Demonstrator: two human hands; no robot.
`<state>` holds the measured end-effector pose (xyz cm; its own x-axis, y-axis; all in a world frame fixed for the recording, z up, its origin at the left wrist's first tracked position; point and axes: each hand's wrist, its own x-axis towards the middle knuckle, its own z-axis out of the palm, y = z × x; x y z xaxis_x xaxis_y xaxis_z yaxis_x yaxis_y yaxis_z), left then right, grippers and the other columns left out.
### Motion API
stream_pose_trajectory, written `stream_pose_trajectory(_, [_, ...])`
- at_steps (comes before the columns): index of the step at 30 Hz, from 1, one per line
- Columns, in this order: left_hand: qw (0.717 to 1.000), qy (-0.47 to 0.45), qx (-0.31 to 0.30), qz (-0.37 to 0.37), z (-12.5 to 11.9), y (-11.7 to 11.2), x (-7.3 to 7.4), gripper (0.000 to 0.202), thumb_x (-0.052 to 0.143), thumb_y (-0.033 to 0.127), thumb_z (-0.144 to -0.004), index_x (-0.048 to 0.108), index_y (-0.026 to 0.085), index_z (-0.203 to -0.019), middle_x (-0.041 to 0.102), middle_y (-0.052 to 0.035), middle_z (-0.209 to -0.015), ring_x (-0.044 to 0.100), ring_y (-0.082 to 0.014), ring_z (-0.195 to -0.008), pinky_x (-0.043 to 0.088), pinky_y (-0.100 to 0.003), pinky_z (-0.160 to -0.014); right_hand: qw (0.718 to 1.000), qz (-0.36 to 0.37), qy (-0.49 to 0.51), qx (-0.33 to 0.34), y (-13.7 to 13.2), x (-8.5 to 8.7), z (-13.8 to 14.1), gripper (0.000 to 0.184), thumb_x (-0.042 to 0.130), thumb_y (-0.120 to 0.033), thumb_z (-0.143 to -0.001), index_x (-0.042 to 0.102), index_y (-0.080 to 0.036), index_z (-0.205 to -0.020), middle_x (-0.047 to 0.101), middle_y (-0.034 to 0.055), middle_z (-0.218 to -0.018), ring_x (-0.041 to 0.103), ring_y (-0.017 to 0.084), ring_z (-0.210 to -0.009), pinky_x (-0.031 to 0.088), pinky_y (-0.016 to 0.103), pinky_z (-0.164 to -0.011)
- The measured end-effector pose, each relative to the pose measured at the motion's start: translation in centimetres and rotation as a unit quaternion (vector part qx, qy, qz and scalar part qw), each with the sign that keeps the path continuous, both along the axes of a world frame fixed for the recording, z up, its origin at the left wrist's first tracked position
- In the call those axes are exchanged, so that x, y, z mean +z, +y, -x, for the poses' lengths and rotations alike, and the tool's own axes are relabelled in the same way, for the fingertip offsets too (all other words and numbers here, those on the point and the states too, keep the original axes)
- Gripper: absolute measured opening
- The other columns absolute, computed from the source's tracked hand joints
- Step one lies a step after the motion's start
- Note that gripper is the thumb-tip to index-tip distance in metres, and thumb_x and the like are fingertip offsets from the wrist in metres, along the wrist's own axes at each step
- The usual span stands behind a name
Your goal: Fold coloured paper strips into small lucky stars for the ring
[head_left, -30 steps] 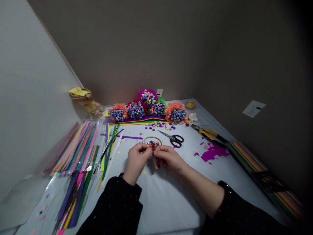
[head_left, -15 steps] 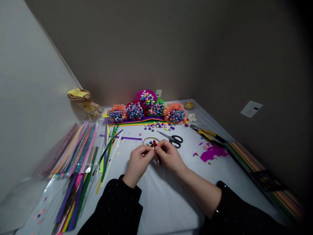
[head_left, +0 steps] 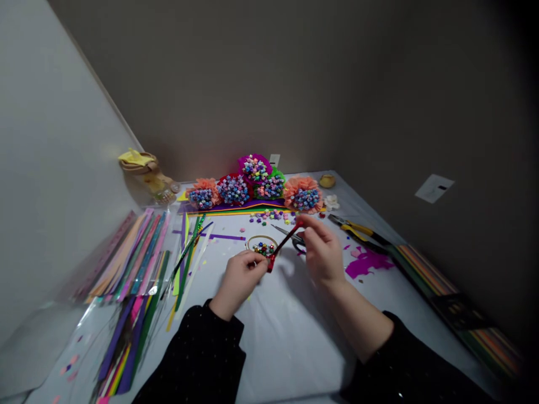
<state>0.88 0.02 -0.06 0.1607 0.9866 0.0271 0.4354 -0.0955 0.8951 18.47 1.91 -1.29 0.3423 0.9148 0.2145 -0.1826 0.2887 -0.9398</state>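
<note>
A narrow red paper strip point(head_left: 287, 239) stretches between my two hands, slanting up to the right. My left hand point(head_left: 243, 279) pinches its lower end, where the strip looks folded or knotted. The upper end sits between the closed fingertips of my right hand point(head_left: 324, 252). Just beyond my left fingers lies a round gold-rimmed dish point(head_left: 249, 242) holding several small shiny stars point(head_left: 263, 248). Scissors point(head_left: 284, 230) with black handles rest behind my right hand, which partly covers them.
Paper strips point(head_left: 126, 252) in clear packs and loose ones lie at left. Star-filled bouquets point(head_left: 233, 189) line the back, with small pastel stars point(head_left: 272, 215) before them. Yellow-black pliers point(head_left: 357, 229), magenta scraps point(head_left: 365, 264) and a long paper pack point(head_left: 458, 308) are at right.
My right hand has moved up and to the right, away from my left hand, drawing out the red strip. My left hand has hardly moved. The dish is now less covered.
</note>
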Motion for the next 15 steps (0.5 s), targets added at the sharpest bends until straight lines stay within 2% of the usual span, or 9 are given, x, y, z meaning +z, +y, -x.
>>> stream_pose_trajectory(2, [1.000, -0.007, 0.008, 0.020, 0.2, 0.1, -0.1, 0.014, 0.058, 0.024, -0.071, 0.069, 0.016, -0.065, 0.065, -0.0018, -0.065, 0.057, -0.0146, -0.064, 0.041, -0.024, -0.060, 0.999, -0.030, 0.010, -0.035, 0.2, 0.3, -0.4, 0.038, 0.057, -0.030, -0.079, 0.058, -0.025, -0.116, 0.056, 0.0067, -0.125, 0.051, 0.023, -0.114, 0.042, 0.037, -0.090])
stream_pose_trajectory(3, [0.999, -0.020, 0.018, 0.030, 0.2, 0.2, -0.2, 0.015, 0.059, 0.025, -0.071, 0.069, 0.016, -0.066, 0.065, -0.0015, -0.065, 0.056, -0.0146, -0.063, 0.041, -0.024, -0.059, 0.999, -0.040, 0.004, -0.029, 0.1, 0.4, -0.3, 0.046, 0.058, -0.029, -0.078, 0.052, -0.027, -0.123, 0.049, 0.0061, -0.133, 0.047, 0.023, -0.119, 0.041, 0.037, -0.092])
stream_pose_trajectory(5, [0.996, -0.061, 0.048, 0.047, 0.3, 0.4, -0.4, 0.016, 0.060, 0.028, -0.071, 0.068, 0.015, -0.068, 0.064, -0.0010, -0.064, 0.056, -0.0139, -0.062, 0.041, -0.023, -0.059, 0.999, -0.036, -0.036, 0.016, -0.5, 0.6, 0.5, 0.062, 0.062, -0.027, -0.075, 0.039, -0.033, -0.132, 0.036, 0.0044, -0.142, 0.041, 0.023, -0.124, 0.040, 0.036, -0.092])
stream_pose_trajectory(6, [0.993, -0.085, 0.064, 0.051, 0.4, 0.4, -0.5, 0.017, 0.060, 0.029, -0.072, 0.068, 0.014, -0.069, 0.064, -0.0007, -0.064, 0.055, -0.0135, -0.062, 0.041, -0.023, -0.059, 0.997, -0.022, -0.064, 0.043, -0.8, 0.6, 1.1, 0.064, 0.063, -0.027, -0.074, 0.038, -0.034, -0.132, 0.036, 0.0047, -0.142, 0.041, 0.023, -0.123, 0.041, 0.035, -0.090])
stream_pose_trajectory(7, [0.990, -0.109, 0.079, 0.051, 0.4, 0.5, -0.7, 0.017, 0.060, 0.030, -0.072, 0.067, 0.014, -0.070, 0.064, -0.0006, -0.065, 0.055, -0.0132, -0.062, 0.041, -0.023, -0.060, 0.993, 0.000, -0.096, 0.071, -1.2, 0.5, 1.8, 0.059, 0.064, -0.027, -0.073, 0.043, -0.032, -0.127, 0.042, 0.0060, -0.136, 0.045, 0.022, -0.119, 0.043, 0.034, -0.087])
stream_pose_trajectory(9, [0.984, -0.147, 0.094, 0.047, 0.3, 0.5, -0.9, 0.017, 0.060, 0.030, -0.072, 0.067, 0.014, -0.071, 0.064, -0.0006, -0.067, 0.055, -0.0129, -0.064, 0.041, -0.023, -0.062, 0.982, 0.040, -0.151, 0.108, -1.9, 0.3, 3.0, 0.034, 0.063, -0.027, -0.071, 0.056, -0.024, -0.104, 0.055, 0.0074, -0.110, 0.054, 0.021, -0.100, 0.046, 0.031, -0.075])
stream_pose_trajectory(11, [0.981, -0.167, 0.093, 0.044, 0.1, 0.5, -1.1, 0.015, 0.059, 0.027, -0.072, 0.066, 0.013, -0.071, 0.064, -0.0005, -0.067, 0.055, -0.0128, -0.065, 0.042, -0.022, -0.063, 0.970, 0.060, -0.197, 0.133, -2.3, 0.2, 3.8, 0.016, 0.062, -0.026, -0.070, 0.058, -0.020, -0.084, 0.056, 0.0049, -0.090, 0.054, 0.018, -0.084, 0.045, 0.028, -0.067])
stream_pose_trajectory(13, [0.981, -0.166, 0.087, 0.044, 0.0, 0.4, -1.1, 0.014, 0.058, 0.025, -0.072, 0.065, 0.013, -0.068, 0.063, -0.0003, -0.065, 0.055, -0.0128, -0.065, 0.041, -0.022, -0.062, 0.962, 0.070, -0.217, 0.147, -2.3, 0.2, 4.2, 0.009, 0.060, -0.026, -0.070, 0.057, -0.019, -0.075, 0.053, 0.0030, -0.081, 0.052, 0.017, -0.077, 0.042, 0.027, -0.065])
stream_pose_trajectory(15, [0.984, -0.152, 0.085, 0.042, -0.1, 0.3, -0.9, 0.015, 0.058, 0.026, -0.072, 0.066, 0.013, -0.069, 0.064, -0.0008, -0.066, 0.056, -0.0136, -0.066, 0.042, -0.023, -0.063, 0.961, 0.085, -0.209, 0.160, -2.2, 0.3, 4.2, 0.010, 0.059, -0.027, -0.071, 0.055, -0.018, -0.070, 0.052, 0.0018, -0.077, 0.050, 0.015, -0.073, 0.040, 0.027, -0.064])
